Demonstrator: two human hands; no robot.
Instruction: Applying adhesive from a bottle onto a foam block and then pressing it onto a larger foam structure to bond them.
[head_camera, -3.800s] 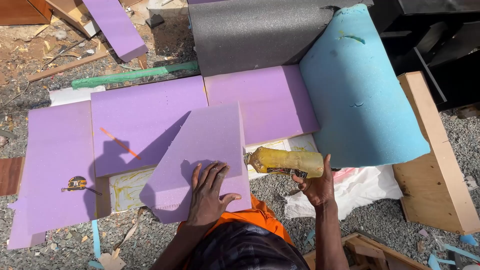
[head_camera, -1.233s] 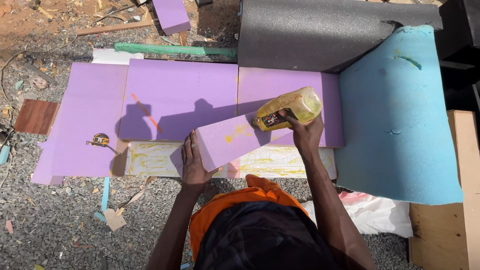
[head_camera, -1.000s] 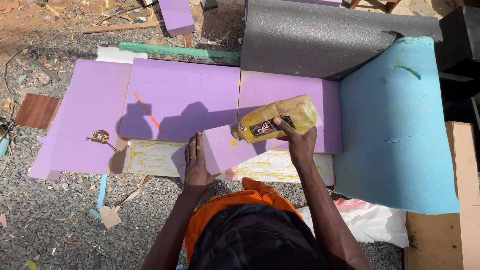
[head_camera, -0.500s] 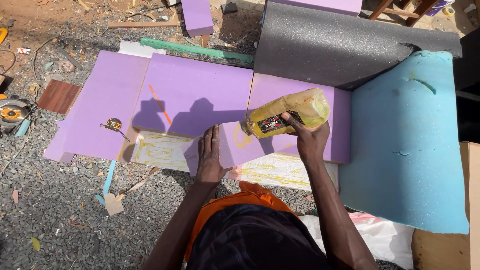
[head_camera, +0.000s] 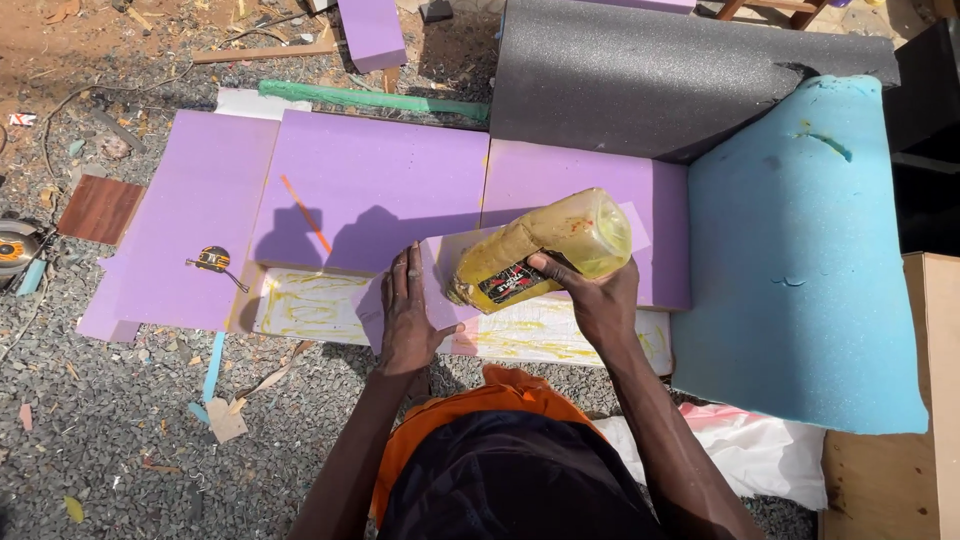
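My right hand (head_camera: 592, 297) grips a yellow glue bottle (head_camera: 545, 249), tipped with its nozzle down-left over a purple foam piece (head_camera: 440, 290). My left hand (head_camera: 405, 315) steadies that foam piece from its left end, fingers spread flat against it. The piece is held on edge above a white board (head_camera: 310, 305) streaked with yellow glue. Around them lie large purple foam sheets (head_camera: 380, 180).
A blue foam slab (head_camera: 800, 250) lies to the right, a dark grey foam block (head_camera: 650, 80) behind. A tape measure (head_camera: 212, 261) and an orange strip (head_camera: 305, 214) rest on the purple sheets. Gravel, wood scraps, a saw (head_camera: 12, 245) and a wooden board (head_camera: 925, 400) surround.
The bottle's nozzle has moved left and lower along the foam piece's edge. My left hand stays on the piece. The view has shifted a little.
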